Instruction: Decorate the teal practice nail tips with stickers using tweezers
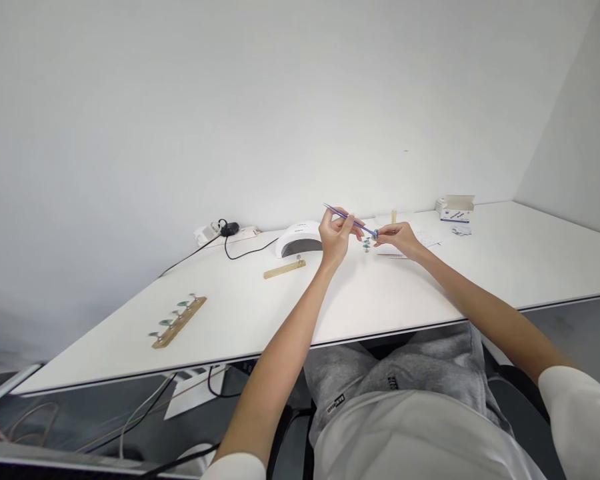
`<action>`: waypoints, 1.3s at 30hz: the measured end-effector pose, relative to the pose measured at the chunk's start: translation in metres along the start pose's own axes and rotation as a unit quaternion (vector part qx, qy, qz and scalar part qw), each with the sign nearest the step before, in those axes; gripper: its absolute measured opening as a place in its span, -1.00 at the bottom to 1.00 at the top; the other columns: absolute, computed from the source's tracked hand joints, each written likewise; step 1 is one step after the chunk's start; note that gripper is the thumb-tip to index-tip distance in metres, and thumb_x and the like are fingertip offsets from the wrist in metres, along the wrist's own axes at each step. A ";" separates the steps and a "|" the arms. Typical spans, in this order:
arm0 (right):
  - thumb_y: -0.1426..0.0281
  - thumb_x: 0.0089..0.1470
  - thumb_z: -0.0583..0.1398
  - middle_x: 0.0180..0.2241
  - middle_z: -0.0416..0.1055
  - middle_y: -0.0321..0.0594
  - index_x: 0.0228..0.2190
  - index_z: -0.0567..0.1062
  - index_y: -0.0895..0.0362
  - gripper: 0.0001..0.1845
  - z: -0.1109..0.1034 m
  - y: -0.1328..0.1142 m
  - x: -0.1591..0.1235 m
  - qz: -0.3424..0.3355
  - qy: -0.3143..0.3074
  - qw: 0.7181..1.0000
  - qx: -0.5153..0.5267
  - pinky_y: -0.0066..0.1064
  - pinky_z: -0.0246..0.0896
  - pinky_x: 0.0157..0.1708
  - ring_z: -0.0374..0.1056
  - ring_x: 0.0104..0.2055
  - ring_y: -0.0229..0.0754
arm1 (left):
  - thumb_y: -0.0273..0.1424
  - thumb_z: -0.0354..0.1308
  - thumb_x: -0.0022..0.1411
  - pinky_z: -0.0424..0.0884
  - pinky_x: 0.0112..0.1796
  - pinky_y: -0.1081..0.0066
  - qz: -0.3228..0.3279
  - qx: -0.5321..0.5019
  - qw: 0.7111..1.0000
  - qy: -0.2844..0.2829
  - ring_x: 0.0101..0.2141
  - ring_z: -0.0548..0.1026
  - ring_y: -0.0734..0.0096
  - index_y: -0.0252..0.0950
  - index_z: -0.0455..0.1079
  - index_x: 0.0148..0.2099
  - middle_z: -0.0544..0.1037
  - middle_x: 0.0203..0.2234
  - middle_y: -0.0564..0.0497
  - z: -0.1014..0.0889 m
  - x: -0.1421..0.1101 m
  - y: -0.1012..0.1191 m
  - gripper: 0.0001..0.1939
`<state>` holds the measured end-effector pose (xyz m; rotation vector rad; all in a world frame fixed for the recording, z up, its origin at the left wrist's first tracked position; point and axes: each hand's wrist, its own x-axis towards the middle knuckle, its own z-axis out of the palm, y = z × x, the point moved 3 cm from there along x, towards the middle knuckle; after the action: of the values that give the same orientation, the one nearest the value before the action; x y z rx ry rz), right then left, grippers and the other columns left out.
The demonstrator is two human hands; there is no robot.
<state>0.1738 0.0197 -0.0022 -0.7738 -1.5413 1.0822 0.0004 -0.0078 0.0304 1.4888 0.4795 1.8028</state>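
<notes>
My left hand (336,235) is closed around a slim purple pen-shaped tool (347,217), gripped like a pen and slanting down to the right. Its lower end reaches a small blue-green piece (375,235), apparently a false nail tip, pinched between the fingertips of my right hand (397,237). Whether the tool touches the piece is too small to tell. Just left of and below that piece are more small teal pieces (367,245). Left of my left hand, a wooden strip (284,269) carries one small stand (299,258) at its right end.
Front left lies another wooden strip (180,323) with several nail tips on stands. A white nail lamp (300,239) stands behind my left hand, near a power strip (245,233) and black cable. Right are printed papers (427,239), an open small box (455,209) and white packets (461,231).
</notes>
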 end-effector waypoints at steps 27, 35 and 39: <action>0.25 -0.37 0.44 -0.49 0.54 -0.16 -0.53 0.62 0.19 -0.69 -0.001 0.006 0.003 -0.015 -0.003 1.000 -0.013 -0.16 0.45 -0.22 0.48 -0.44 -0.12 | -0.15 0.23 0.15 0.38 -0.59 0.51 0.038 0.052 0.998 0.004 -0.64 0.43 0.55 -0.25 0.16 -0.24 0.52 -0.53 0.07 0.003 -0.004 0.004 -0.64; 0.27 -0.38 0.44 -0.47 0.54 -0.14 -0.56 0.61 0.18 -0.72 -0.002 0.008 0.004 -0.020 -0.007 0.999 -0.043 -0.15 0.45 -0.24 0.49 -0.43 -0.08 | -0.19 0.22 0.16 0.37 -0.58 0.51 0.039 0.067 0.997 -0.002 -0.64 0.42 0.56 -0.25 0.16 -0.25 0.50 -0.55 0.10 0.003 -0.005 0.001 -0.67; 0.25 -0.34 0.42 -0.46 0.54 -0.15 -0.56 0.59 0.17 -0.73 -0.002 0.003 0.002 -0.032 0.010 0.998 -0.060 -0.16 0.45 -0.22 0.48 -0.42 -0.11 | -0.19 0.23 0.16 0.36 -0.59 0.51 0.040 0.062 0.997 0.019 -0.64 0.42 0.55 -0.25 0.17 -0.25 0.50 -0.55 0.09 0.001 -0.004 0.003 -0.67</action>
<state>0.1748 0.0234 -0.0040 -0.8081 -1.6146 0.9387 0.0004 -0.0127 0.0297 1.5809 0.5664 1.8954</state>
